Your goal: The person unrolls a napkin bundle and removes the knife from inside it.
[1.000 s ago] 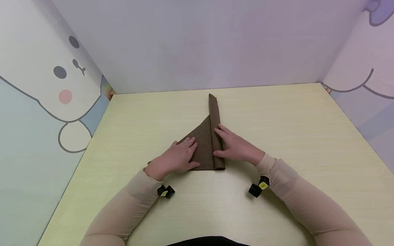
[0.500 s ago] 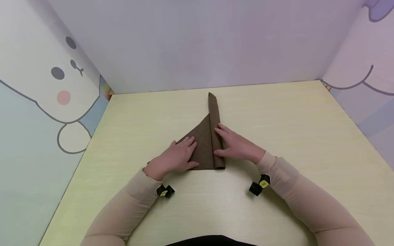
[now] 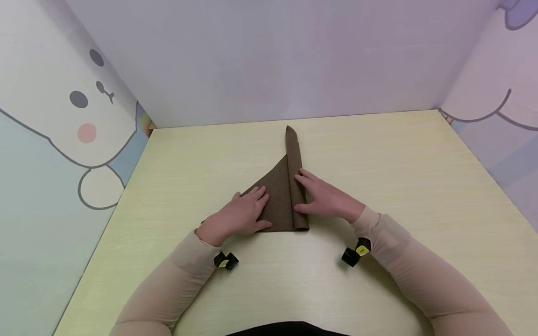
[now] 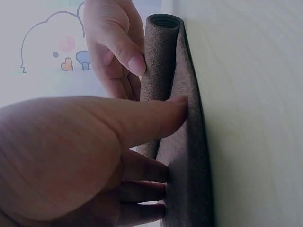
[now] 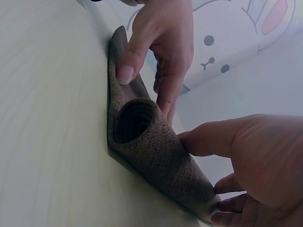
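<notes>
A brown cloth (image 3: 278, 196) lies on the table, its right side wound into a narrow roll (image 3: 293, 151) that points away from me. The rest spreads flat to the left as a slanted triangle. My left hand (image 3: 235, 215) rests on this flat part with fingers extended, covering its left corner. Thumb and fingertips of my right hand (image 3: 329, 198) touch the roll from its right side, spread along its length. Seen from the right wrist, the near end of the roll (image 5: 163, 156) shows coiled layers around a hollow, and the left thumb presses the flat layer beside it.
A pale wood-grain table (image 3: 399, 158) carries the cloth. A plain wall (image 3: 269, 60) stands behind its far edge, with cartoon-printed panels (image 3: 46, 196) at both sides. Black wrist cameras (image 3: 350, 256) hang from the sleeves.
The roll and my right hand have shifted very slightly to the right. My left hand stays on the flat cloth in nearly the same spot.
</notes>
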{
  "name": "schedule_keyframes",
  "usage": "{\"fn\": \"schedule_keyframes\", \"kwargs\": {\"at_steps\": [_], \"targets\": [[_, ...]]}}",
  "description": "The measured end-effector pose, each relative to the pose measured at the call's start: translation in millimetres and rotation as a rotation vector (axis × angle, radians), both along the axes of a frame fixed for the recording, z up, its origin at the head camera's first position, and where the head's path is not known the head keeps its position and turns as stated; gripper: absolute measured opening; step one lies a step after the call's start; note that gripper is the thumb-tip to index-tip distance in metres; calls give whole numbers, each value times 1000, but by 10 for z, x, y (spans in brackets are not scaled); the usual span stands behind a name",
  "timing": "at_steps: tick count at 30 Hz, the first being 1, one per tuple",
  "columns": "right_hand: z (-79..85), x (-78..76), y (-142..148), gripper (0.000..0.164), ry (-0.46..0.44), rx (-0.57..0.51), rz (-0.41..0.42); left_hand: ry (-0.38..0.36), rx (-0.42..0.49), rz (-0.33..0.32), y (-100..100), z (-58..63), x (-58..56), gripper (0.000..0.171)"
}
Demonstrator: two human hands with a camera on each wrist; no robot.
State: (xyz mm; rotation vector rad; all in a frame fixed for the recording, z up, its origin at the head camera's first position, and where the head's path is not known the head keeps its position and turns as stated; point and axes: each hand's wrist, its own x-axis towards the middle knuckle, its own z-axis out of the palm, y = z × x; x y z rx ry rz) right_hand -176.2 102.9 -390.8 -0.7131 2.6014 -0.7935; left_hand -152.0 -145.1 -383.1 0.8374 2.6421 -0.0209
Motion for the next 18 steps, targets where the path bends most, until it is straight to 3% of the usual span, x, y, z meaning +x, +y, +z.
{"fn": "schedule_keyframes", "kwargs": {"at_steps": [18], "targets": [[0, -25, 44, 86, -11, 35, 1, 3, 3, -7, -42, -28, -15, 79]]}}
